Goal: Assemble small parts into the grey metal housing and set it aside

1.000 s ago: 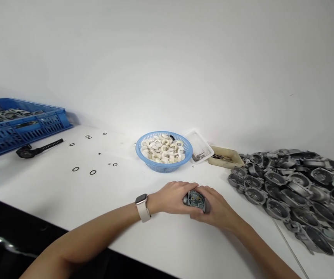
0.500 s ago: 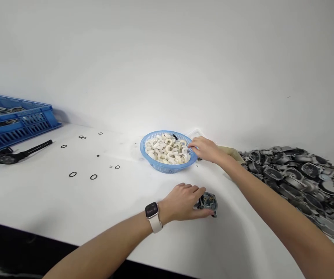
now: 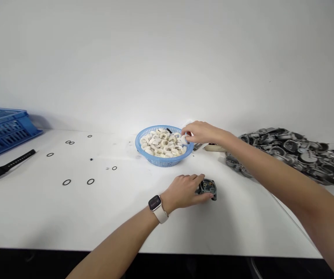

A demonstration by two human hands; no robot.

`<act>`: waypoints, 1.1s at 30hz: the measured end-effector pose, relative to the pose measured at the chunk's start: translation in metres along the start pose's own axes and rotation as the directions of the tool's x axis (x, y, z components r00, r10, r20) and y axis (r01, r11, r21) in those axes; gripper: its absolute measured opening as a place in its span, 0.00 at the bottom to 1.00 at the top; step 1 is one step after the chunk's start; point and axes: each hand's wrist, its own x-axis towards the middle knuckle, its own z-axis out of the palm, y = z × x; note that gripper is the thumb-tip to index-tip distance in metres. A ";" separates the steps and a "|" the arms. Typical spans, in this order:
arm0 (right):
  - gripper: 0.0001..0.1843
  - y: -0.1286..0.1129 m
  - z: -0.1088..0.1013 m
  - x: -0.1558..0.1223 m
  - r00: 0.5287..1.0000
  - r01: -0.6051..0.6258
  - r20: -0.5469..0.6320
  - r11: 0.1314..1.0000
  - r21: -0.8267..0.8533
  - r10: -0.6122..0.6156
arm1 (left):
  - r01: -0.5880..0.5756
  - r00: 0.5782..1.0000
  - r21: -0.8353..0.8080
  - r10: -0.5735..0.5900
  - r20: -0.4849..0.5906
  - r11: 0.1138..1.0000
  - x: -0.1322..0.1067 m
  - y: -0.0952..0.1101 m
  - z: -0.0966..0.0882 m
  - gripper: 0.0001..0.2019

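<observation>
1. Far to the left of the left hand, a blue crate (image 3: 0,128) sits at the table's back edge, with a black wristwatch (image 3: 2,167) lying flat just in front of it.
2. Between the watch and the left hand, several small black rings (image 3: 66,182) lie scattered on the white table (image 3: 53,217), all well apart from the hand.
3. The left hand (image 3: 184,190), a smartwatch (image 3: 157,207) on its wrist, rests on the table with fingers curled around the left side of a grey metal housing (image 3: 208,187), thumb below and fingertips on its top edge. The housing stands on the table, its open face towards the camera, held only by this hand.
4. Beyond the left hand, a round blue basket (image 3: 163,157) is filled with white ring parts (image 3: 161,142).
5. The right hand (image 3: 198,132) reaches over the basket's right rim, fingers pinched together on one white ring part at that edge; the grip looks closed, though the part is mostly hidden by the fingertips.
6. Just behind and right of the right hand, a beige tray (image 3: 215,147) shows partly under the wrist.
7. Further right, beyond the right forearm, a heap of grey metal castings (image 3: 289,149) spreads across the table, well apart from both hands.
</observation>
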 end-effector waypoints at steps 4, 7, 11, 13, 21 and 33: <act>0.11 -0.003 -0.003 -0.075 0.999 0.017 0.020 0.913 0.408 -0.028 | 0.005 1.000 -0.031 -0.005 -0.010 1.000 -0.001 0.000 0.001 0.31; 0.12 -0.016 0.023 -0.123 0.999 -0.052 0.029 0.767 0.639 0.043 | 0.001 1.000 -0.053 -0.002 -0.020 0.999 -0.001 0.000 0.002 0.28; 0.14 -0.035 0.064 -0.159 0.977 -0.109 -0.012 0.546 0.830 0.214 | 0.003 0.999 -0.048 -0.005 -0.038 0.999 -0.001 0.001 0.002 0.26; 0.14 -0.042 0.079 -0.166 0.969 -0.069 -0.067 0.517 0.853 0.240 | -0.004 0.999 -0.054 0.002 -0.046 0.999 -0.001 0.001 0.001 0.25; 0.15 -0.053 0.096 -0.180 0.963 0.024 -0.178 0.594 0.804 0.202 | -0.003 0.998 -0.095 -0.003 -0.057 0.996 -0.002 0.002 0.002 0.25; 0.15 -0.045 0.097 -0.183 0.947 -0.039 -0.194 0.693 0.720 0.255 | 0.080 0.996 -0.378 -0.084 0.005 0.922 0.003 -0.014 -0.013 0.30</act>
